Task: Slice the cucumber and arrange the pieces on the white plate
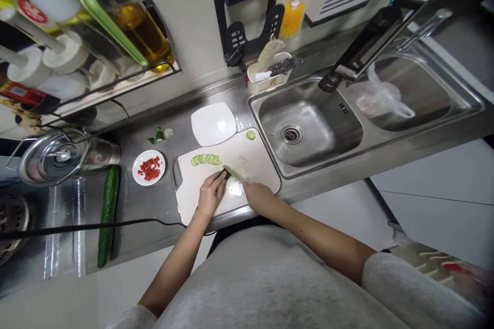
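On the white cutting board [189, 200], my left hand [211, 194] is closed around a short piece of cucumber [228, 175], most of which it hides. My right hand [259, 196] grips the handle end of a kitchen knife [234, 173], whose blade lies against the cucumber piece. A row of overlapping cucumber slices [206, 159] rests on the board just beyond my left hand. One more cucumber slice [250, 135] sits near the board's far right corner. Behind the board stands a white square plate [213, 124].
Left of the board is a small white plate [136, 174] with chopped red pieces. A whole cucumber [109, 216] lies farther left, near a lidded pot [57, 157]. Cucumber ends [159, 134] lie on the counter. The steel sink [309, 123] adjoins the board's right side. A black cord crosses at left.
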The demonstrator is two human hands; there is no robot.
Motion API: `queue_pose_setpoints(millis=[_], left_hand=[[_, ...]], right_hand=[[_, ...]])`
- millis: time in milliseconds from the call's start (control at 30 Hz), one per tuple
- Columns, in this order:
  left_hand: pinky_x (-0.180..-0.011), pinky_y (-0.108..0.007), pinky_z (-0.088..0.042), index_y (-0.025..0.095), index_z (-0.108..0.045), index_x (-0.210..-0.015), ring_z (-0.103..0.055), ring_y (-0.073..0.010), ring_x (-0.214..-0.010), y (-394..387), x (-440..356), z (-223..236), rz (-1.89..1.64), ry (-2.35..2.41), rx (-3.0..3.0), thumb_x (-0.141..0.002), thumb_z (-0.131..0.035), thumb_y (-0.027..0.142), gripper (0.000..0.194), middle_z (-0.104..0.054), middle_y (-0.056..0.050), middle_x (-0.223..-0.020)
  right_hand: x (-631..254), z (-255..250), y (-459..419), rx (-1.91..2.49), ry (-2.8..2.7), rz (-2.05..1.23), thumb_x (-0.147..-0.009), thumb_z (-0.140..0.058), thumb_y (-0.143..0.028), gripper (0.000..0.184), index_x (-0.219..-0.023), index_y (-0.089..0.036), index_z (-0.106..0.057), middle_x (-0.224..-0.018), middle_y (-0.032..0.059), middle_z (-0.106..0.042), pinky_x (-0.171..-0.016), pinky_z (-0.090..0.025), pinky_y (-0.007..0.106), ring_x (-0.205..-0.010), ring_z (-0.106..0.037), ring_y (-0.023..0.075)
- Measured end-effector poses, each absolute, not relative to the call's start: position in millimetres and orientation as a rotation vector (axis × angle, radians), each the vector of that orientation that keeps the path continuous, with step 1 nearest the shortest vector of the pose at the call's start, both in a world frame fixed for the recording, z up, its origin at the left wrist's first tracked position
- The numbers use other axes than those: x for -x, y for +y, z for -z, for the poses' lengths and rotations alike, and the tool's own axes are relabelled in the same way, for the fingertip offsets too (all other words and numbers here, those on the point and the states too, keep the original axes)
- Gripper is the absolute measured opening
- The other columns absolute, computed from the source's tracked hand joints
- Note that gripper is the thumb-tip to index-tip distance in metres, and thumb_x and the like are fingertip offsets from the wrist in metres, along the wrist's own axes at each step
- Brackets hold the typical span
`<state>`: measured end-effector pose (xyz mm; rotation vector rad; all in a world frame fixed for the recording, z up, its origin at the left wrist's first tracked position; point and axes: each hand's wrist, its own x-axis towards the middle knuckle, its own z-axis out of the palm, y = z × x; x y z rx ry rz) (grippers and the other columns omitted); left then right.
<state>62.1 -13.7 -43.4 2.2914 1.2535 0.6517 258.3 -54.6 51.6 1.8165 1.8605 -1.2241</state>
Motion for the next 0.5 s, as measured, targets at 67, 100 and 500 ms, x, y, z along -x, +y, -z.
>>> queue_pose_setpoints(millis=[67,100,500], left_hand=[[-0.097,-0.039,-0.053,0.023,-0.065,-0.119,-0.062,-0.0190,-0.109,-13.9,-62.2,43.6,-0.650,1.257,-2.286,-0.093,-0.049,0.029,0.031,-0.066,-0.009,-0.118],[-0.097,-0.039,-0.053,0.023,-0.065,-0.119,-0.062,-0.0189,-0.109,-14.0,-62.3,43.4,-0.651,1.258,-2.286,-0.093,-0.049,0.029,0.031,-0.066,-0.009,-0.118],[-0.096,-0.037,-0.052,0.021,-0.064,-0.119,-0.062,-0.0185,-0.107,-11.6,-62.5,40.3,-0.625,1.254,-2.287,-0.094,-0.047,0.029,0.031,-0.065,-0.009,-0.117]], right_hand=[[-260.0,-50.6,-54.3,-1.810,1.894,1.186,-0.085,-0.038,-0.003,0.035,-0.116,-0.008,-0.055,-0.100,0.0190,-0.069,-0.079,-0.050,0.033,-0.099,-0.066,0.0261],[-260.4,-50.0,-54.0,-1.803,1.908,1.175,-0.085,-0.039,-0.003,0.035,-0.116,-0.009,-0.055,-0.098,0.0184,-0.069,-0.078,-0.050,0.033,-0.098,-0.067,0.0262],[-247.8,-35.5,-62.7,-1.860,1.791,1.205,-0.091,-0.037,-0.010,0.034,-0.124,-0.009,-0.048,-0.103,0.0200,-0.068,-0.084,-0.048,0.032,-0.101,-0.066,0.0226]])
